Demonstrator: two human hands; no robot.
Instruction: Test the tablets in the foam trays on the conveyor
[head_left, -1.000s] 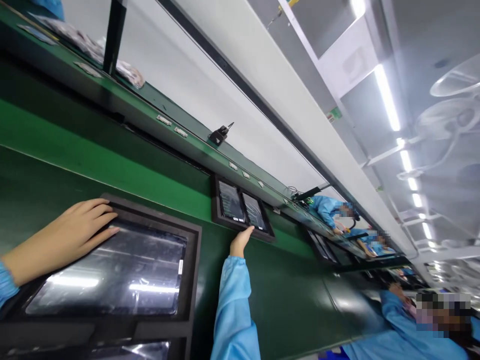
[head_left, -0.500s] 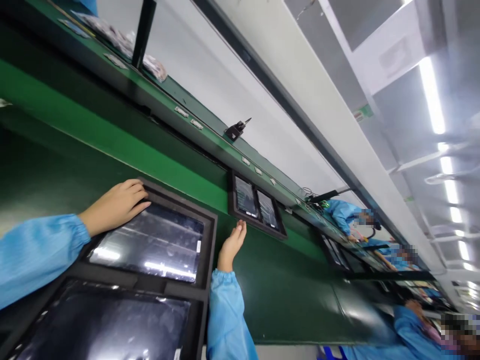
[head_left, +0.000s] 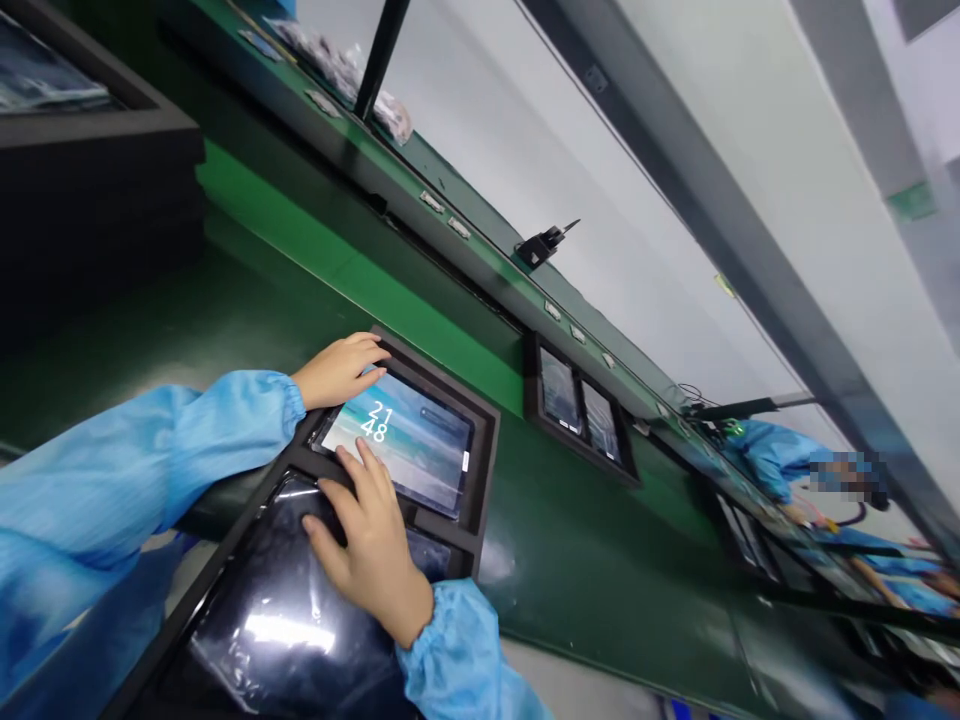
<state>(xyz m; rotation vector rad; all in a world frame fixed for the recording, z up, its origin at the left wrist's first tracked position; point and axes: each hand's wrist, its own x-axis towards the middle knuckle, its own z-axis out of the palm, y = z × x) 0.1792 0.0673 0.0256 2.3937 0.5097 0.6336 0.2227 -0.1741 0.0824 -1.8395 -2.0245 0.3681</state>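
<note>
A black foam tray (head_left: 484, 450) lies on the green conveyor belt (head_left: 585, 570) and holds two tablets. The far tablet (head_left: 416, 440) is lit and shows "21 48". The near tablet (head_left: 277, 620) is dark and wrapped in film. My left hand (head_left: 337, 370) rests on the far left corner of the lit tablet, fingers curled over its edge. My right hand (head_left: 367, 545) lies flat with fingers spread across the divider between the two tablets, fingertips touching the lit screen. Both arms wear blue sleeves.
Another black tray with two tablets (head_left: 581, 410) sits farther along the belt. A stack of dark trays (head_left: 90, 150) stands at the upper left. Workers in blue coats (head_left: 772, 455) are at the far right. A small black fixture (head_left: 544, 243) sits on the rail.
The view swung down and left. My right hand drew back from the far tray onto the near tray. The far tablet's screen has lit up.
</note>
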